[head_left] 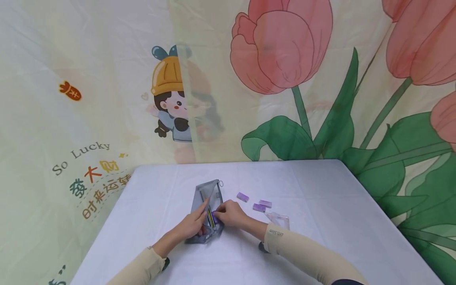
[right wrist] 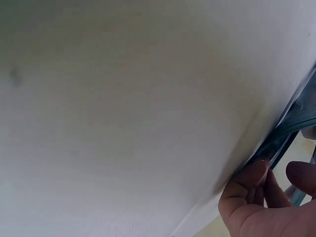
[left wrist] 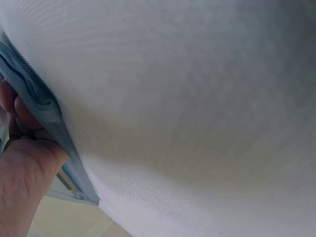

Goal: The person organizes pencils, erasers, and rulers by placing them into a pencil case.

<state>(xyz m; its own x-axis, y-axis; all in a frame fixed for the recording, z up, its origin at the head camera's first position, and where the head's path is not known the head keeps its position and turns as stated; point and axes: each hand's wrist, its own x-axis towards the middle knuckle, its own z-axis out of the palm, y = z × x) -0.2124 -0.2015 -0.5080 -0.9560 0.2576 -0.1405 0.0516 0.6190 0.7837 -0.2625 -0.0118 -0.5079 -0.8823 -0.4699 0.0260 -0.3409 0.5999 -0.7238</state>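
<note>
A grey mesh pencil pouch [head_left: 206,198] lies on the white tablecloth [head_left: 313,186] with pencils [head_left: 210,217] inside it. My left hand [head_left: 198,221] grips the pouch's opened zipper edge [left wrist: 42,106]; the left hand [left wrist: 22,163] shows in the left wrist view with fingers curled round that edge. My right hand [head_left: 223,212] pinches a small purple eraser [head_left: 214,217] at the pouch's opening. In the right wrist view the right hand [right wrist: 266,197] has its fingertips against the pouch's rim [right wrist: 291,126].
Three more purple erasers [head_left: 242,196] [head_left: 265,203] [head_left: 259,207] lie to the right of the pouch. A clear plastic set square [head_left: 278,219] lies beside my right forearm. A printed cloth backdrop [head_left: 285,79] hangs behind the table.
</note>
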